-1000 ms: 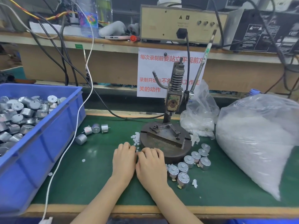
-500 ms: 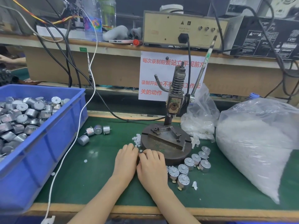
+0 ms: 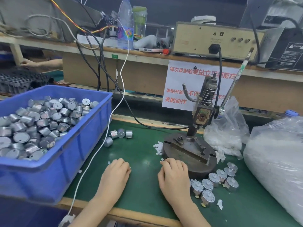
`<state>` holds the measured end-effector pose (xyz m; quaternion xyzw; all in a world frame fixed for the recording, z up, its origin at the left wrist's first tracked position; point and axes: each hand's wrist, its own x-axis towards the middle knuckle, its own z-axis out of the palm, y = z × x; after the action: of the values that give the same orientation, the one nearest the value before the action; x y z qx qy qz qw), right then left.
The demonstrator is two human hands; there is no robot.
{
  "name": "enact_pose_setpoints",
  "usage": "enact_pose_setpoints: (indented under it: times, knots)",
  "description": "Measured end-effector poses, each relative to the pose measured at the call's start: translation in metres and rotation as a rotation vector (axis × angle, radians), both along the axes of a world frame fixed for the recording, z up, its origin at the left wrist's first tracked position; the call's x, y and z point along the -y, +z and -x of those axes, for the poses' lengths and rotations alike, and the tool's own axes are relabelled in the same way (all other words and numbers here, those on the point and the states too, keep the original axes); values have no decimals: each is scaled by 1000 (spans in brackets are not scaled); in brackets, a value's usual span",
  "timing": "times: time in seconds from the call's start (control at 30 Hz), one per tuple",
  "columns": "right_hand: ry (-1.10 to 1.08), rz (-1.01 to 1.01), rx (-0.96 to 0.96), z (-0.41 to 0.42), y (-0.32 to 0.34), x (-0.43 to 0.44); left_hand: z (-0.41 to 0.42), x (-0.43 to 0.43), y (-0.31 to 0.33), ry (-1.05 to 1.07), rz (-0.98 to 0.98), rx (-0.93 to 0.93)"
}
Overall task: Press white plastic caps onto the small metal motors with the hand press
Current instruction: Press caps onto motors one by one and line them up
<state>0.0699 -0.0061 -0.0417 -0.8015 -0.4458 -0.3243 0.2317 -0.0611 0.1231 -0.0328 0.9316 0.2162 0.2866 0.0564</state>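
**Hands resting on the worktop, nothing gripped that I can see**

My left hand (image 3: 114, 174) and right hand (image 3: 173, 176) lie palm-down on the green worktop (image 3: 144, 190), apart from each other. The fingers of both are loosely curled. I see nothing gripped in either, though the fingertips tuck under and are partly hidden. The right hand's fingertips sit at the near edge of the round base of the press (image 3: 188, 154). The press stands upright behind that hand, with its lever (image 3: 234, 86) slanting up to the right.

A small heap of white caps (image 3: 158, 147) lies against the base on its left, and a few strays dot the mat near my left hand. A cluster of motors (image 3: 213, 179) stands just right of my right hand, beside the base; I cannot tell whether they are capped. Four more lie loose beside the blue bin (image 3: 78, 145) on the left, which is heaped with others. A big clear bag (image 3: 278, 161) of white pieces fills the right side. A white cable (image 3: 98, 153) runs down the worktop between the bin and my left hand.
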Motion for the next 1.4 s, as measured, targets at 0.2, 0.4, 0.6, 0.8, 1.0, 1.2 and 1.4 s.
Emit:
enact_pose_setpoints:
  times: [0.2, 0.4, 0.6, 0.8, 1.0, 1.2, 1.4]
  knots:
    - [204, 35, -154, 6, 22, -38, -5, -4, -6, -7, 85, 4]
    - [267, 429, -281, -6, 46, -128, -8, -19, -20, 27, 279, 99]
    - [195, 666, -508, -17, 49, -180, -9, -20, -19, -25, 397, 104]
    - [102, 632, -451, -23, 48, -185, -7, -22, -14, -4, 611, 200]
    - [172, 761, -361, -24, 39, -171, -6, -24, -11, 76, 723, 332]
    - [276, 782, -290, -11, 29, -129, -6, -27, -14, 86, 693, 338]
    - [225, 844, -223, -6, 40, -104, -7, -27, -14, 98, 699, 330]
